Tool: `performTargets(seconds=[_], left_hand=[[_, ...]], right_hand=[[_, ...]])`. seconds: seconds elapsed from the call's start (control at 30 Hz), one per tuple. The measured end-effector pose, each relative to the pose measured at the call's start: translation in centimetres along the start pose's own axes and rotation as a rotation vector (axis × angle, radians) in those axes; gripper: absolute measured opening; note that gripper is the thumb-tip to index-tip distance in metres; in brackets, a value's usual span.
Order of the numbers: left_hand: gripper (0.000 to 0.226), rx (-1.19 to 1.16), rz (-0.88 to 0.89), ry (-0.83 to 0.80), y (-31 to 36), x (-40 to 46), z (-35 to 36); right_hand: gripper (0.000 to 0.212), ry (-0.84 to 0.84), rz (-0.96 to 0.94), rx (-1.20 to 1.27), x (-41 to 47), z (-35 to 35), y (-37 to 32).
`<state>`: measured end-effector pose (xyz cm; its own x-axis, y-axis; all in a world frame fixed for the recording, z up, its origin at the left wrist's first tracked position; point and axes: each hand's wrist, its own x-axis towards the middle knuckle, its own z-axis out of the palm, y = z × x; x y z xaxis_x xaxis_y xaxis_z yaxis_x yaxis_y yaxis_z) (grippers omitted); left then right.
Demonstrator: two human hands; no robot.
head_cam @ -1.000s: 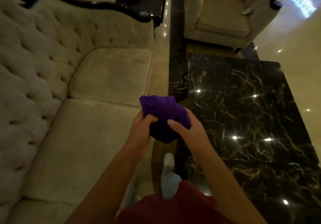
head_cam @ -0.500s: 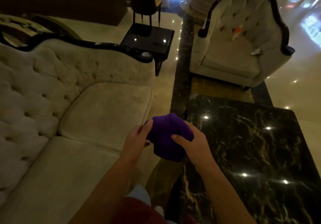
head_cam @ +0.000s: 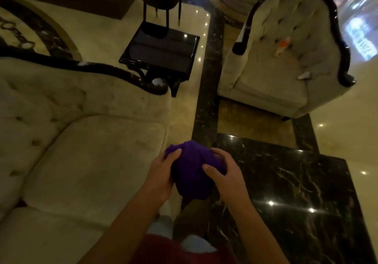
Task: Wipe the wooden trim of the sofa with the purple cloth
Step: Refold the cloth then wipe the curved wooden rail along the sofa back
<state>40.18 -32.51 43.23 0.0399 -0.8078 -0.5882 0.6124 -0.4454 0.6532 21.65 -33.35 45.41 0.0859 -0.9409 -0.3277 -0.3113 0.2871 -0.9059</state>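
Purple cloth (head_cam: pixel 191 173) sits bunched between the left hand (head_cam: pixel 161 173) and right hand (head_cam: pixel 227 173), both clamped on it, probably wadding it into a pad. It hangs over the floor gap between sofa (head_cam: pixel 86 161) and marble desk (head_cam: pixel 296 192). Farther off, the wooden trim (head_cam: pixel 106 69) waits untouched. No writing is legible.

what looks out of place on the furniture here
Small loose items lie on the armchair: an orange-and-white thing against its back and a pale scrap by its arm. Too blurred to identify. Nothing else stands out.
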Motion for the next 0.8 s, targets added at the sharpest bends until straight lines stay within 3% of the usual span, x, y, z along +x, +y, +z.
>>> performTargets(seconds=[0.13, 0.27, 0.37, 0.53, 0.63, 0.8], left_hand=[[0.013, 0.187, 0.149, 0.115, 5.2, 6.5, 2.4], [0.013, 0.446, 0.281, 0.194, 7.8, 10.3, 3.6], [0.022, 0.394, 0.275, 0.323, 9.6, 14.3, 4.2], [0.014, 0.036, 0.154, 0.531, 12.5, 21.5, 4.3], [0.013, -0.002, 0.107, 0.568, 14.4, 24.1, 4.7], [0.019, -0.028, 0.079, 0.597, 16.4, 27.6, 4.3]], right_hand=[[0.061, 0.139, -0.014, -0.098, 7.4, -1.2, -2.7], [0.042, 0.068, -0.136, -0.143, 12.0, 0.0, -4.4], [0.057, -0.086, -0.240, -0.364, 16.7, 3.1, -5.0], [0.094, -0.349, -0.381, -0.630, 27.0, 6.0, -5.2], [0.102, -0.517, -0.444, -0.694, 32.5, 6.0, -6.3], [0.101, -0.638, -0.465, -0.678, 38.4, 7.9, -8.2]])
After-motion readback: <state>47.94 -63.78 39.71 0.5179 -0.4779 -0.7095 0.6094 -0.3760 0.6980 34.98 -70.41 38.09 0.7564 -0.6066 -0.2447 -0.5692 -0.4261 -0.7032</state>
